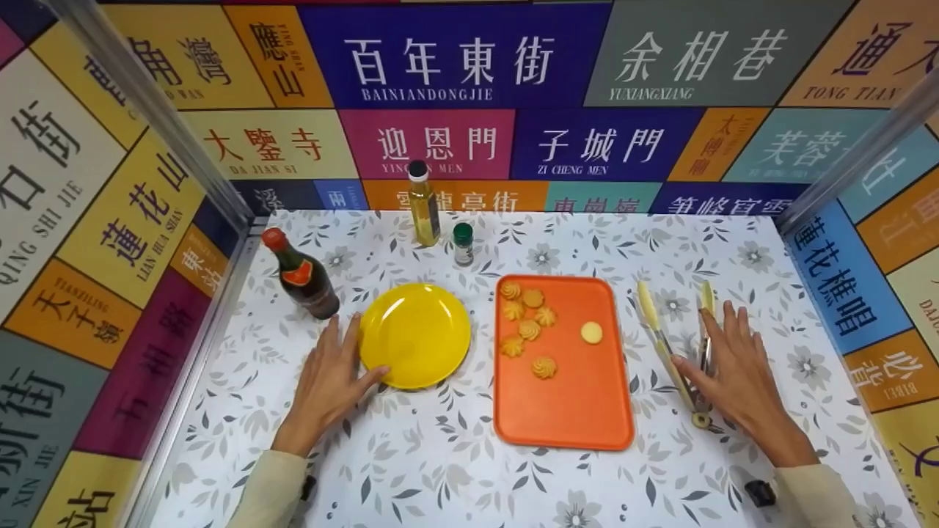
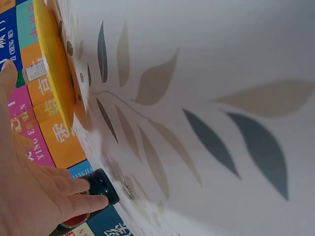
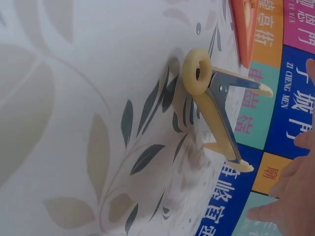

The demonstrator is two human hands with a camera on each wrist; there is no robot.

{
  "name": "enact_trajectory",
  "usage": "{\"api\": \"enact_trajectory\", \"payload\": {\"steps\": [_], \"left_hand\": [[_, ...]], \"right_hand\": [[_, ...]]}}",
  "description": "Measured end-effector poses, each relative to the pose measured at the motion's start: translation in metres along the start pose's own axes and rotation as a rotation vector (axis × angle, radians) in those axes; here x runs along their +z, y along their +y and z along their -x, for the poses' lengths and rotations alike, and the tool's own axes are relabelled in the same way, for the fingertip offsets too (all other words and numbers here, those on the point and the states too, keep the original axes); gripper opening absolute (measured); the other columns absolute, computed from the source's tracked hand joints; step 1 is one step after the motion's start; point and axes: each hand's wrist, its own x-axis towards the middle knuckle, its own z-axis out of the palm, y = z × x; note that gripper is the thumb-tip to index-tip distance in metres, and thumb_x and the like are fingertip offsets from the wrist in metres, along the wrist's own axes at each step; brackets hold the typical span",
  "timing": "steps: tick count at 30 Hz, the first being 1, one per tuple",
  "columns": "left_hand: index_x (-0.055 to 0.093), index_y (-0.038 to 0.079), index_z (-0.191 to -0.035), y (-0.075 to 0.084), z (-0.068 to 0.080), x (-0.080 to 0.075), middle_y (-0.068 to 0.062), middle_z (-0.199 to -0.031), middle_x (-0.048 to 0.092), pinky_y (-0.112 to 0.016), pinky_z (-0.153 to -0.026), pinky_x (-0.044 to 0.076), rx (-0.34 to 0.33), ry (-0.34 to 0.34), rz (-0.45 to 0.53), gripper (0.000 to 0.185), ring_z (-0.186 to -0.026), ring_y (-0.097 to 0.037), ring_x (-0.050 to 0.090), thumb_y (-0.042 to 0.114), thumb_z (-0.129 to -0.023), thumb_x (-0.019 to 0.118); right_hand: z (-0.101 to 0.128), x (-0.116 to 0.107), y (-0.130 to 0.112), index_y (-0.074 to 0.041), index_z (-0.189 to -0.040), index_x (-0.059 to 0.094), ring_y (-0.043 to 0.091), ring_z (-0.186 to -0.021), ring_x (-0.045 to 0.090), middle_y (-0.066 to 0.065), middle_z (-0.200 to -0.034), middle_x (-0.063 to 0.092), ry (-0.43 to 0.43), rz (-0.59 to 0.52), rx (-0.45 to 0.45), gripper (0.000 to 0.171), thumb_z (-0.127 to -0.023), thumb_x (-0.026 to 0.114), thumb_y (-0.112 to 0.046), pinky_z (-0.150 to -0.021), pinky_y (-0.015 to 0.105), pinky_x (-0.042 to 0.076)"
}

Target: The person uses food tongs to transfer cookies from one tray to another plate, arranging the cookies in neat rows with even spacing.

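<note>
A round yellow plate (image 1: 415, 336) lies left of the middle; my left hand (image 1: 330, 385) is at its left edge, fingers spread, thumb over the near rim. Whether it touches the plate I cannot tell. At right, my right hand (image 1: 741, 378) hovers with spread fingers over a pair of tongs (image 1: 666, 348), whose arms stand apart. In the right wrist view the tongs (image 3: 219, 105) lie on the cloth, apart from the fingers. Between the hands is an orange tray (image 1: 563, 418) with several piped cookies (image 1: 529, 330) on its left and one smooth pale round piece (image 1: 591, 333).
A dark bottle with a red cap (image 1: 304, 279) stands just beyond my left fingertips. Farther back are an oil bottle (image 1: 424, 209) and a small green-capped jar (image 1: 463, 246). Printed wall panels (image 1: 433, 139) border the flower-patterned table (image 1: 440, 484).
</note>
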Motion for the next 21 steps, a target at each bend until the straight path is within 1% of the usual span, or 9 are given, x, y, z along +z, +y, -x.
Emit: {"api": "enact_trajectory", "payload": {"steps": [3,6,9,13,16,18,21], "left_hand": [[0.022,0.018,-0.178,-0.002,0.001,0.002,-0.028,-0.180,0.013,-0.080,-0.122,0.033,0.015,0.023,0.008,0.111,-0.160,-0.053,0.030,0.079,-0.096,0.067],[0.023,0.017,-0.177,-0.004,0.001,0.004,-0.026,-0.181,0.014,-0.081,-0.120,0.035,0.014,0.029,0.019,0.112,-0.159,-0.052,0.032,0.079,-0.096,0.068],[0.019,0.019,-0.179,-0.005,0.002,0.005,-0.025,-0.182,0.011,-0.081,-0.121,0.033,-0.009,0.004,0.040,0.112,-0.161,-0.051,0.029,0.080,-0.096,0.065],[0.013,0.026,-0.179,-0.007,0.002,0.002,-0.021,-0.183,0.010,-0.082,-0.123,0.027,-0.069,-0.039,0.080,0.109,-0.164,-0.049,0.024,0.079,-0.099,0.062],[0.014,0.026,-0.179,-0.009,0.000,-0.001,-0.020,-0.183,0.013,-0.082,-0.125,0.025,-0.096,-0.046,0.110,0.104,-0.164,-0.048,0.023,0.072,-0.101,0.065],[0.016,0.023,-0.179,-0.010,-0.001,-0.002,-0.021,-0.182,0.016,-0.081,-0.125,0.025,-0.094,-0.041,0.130,0.101,-0.164,-0.047,0.024,0.064,-0.102,0.069],[0.023,0.017,-0.178,-0.013,-0.002,-0.002,-0.023,-0.180,0.022,-0.076,-0.128,0.027,-0.077,-0.020,0.157,0.095,-0.163,-0.046,0.026,0.051,-0.104,0.072]], "right_hand": [[0.002,0.002,-0.001,-0.006,-0.175,0.028,0.046,-0.169,0.002,0.022,-0.183,0.005,0.018,-0.024,0.008,0.096,-0.102,0.077,-0.045,-0.133,0.074,0.005],[0.003,0.004,-0.002,-0.006,-0.174,0.031,0.050,-0.167,0.011,0.021,-0.184,0.008,0.040,-0.051,0.021,0.094,-0.101,0.078,-0.042,-0.127,0.081,0.014],[0.004,0.007,-0.002,-0.006,-0.173,0.034,0.052,-0.166,0.016,0.020,-0.183,0.011,0.065,-0.066,0.034,0.092,-0.101,0.079,-0.041,-0.123,0.085,0.018],[0.005,0.010,0.000,-0.001,-0.168,0.042,0.053,-0.163,0.022,0.024,-0.180,0.022,0.129,-0.078,0.021,0.086,-0.099,0.082,-0.034,-0.122,0.084,0.023],[0.006,0.012,0.001,0.003,-0.162,0.050,0.054,-0.160,0.027,0.028,-0.175,0.032,0.191,-0.096,0.002,0.079,-0.096,0.083,-0.028,-0.121,0.083,0.027],[0.007,0.014,0.002,0.005,-0.158,0.054,0.055,-0.159,0.030,0.029,-0.172,0.037,0.224,-0.109,-0.006,0.076,-0.095,0.084,-0.024,-0.121,0.083,0.029],[0.008,0.015,0.003,0.007,-0.155,0.057,0.056,-0.157,0.034,0.031,-0.168,0.043,0.253,-0.123,-0.005,0.072,-0.094,0.084,-0.022,-0.122,0.081,0.030]]}}
